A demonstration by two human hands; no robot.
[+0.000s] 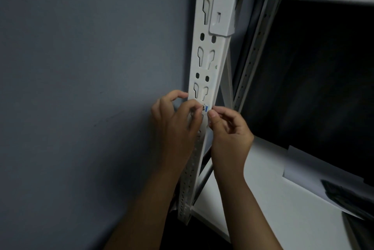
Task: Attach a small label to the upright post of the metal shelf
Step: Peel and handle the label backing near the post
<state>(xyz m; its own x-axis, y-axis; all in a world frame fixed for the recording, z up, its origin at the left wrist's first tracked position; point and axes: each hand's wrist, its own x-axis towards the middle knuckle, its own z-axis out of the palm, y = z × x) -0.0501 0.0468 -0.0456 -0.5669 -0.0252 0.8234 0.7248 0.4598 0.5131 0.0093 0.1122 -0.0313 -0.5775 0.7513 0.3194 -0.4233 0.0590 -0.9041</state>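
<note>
A gray wall (81, 67) is seen at nine o'clock. The label (205, 108) is pinched against the post (210, 71) by the left hand (178, 120) and right hand (228, 128). It might be stuck crooked if one grip slips.

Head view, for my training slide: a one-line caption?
Left hand and right hand pinch a small label against the white shelf post.

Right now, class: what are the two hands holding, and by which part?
A small label, pinched at its ends: left hand at the left end, right hand at the right, against the upright post.
</note>
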